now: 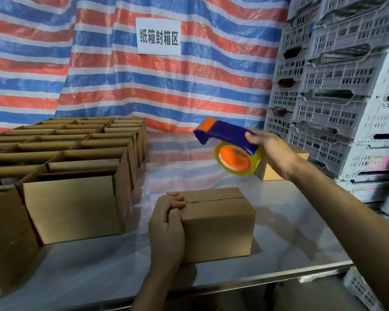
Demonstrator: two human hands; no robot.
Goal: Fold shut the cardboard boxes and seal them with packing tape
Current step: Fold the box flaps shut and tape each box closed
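Left: rows of open cardboard boxes (72,209), flaps upright, standing side by side on the table (290,243); contents not discernible.

Centre, near the table's front edge: small brown cardboard box (218,223), top flaps folded shut, centre seam visible with a thin dark gap. No tape discernible on the seam. Left hand (166,225) grips its left end, fingers curled over the top edge.

Backdrop: white paper sign (158,37) on a red-white-blue striped tarp (99,75), reading 纸箱封箱区.

Above and right of the box: blue-and-orange tape dispenser (229,144) carrying a clear yellowish roll on an orange hub, held in the air. Right hand (272,153) wraps round its handle. Behind this hand, another cardboard box (270,171), partly hidden.

Far right: stacked white perforated plastic crates (337,86); contents dark, unidentifiable.
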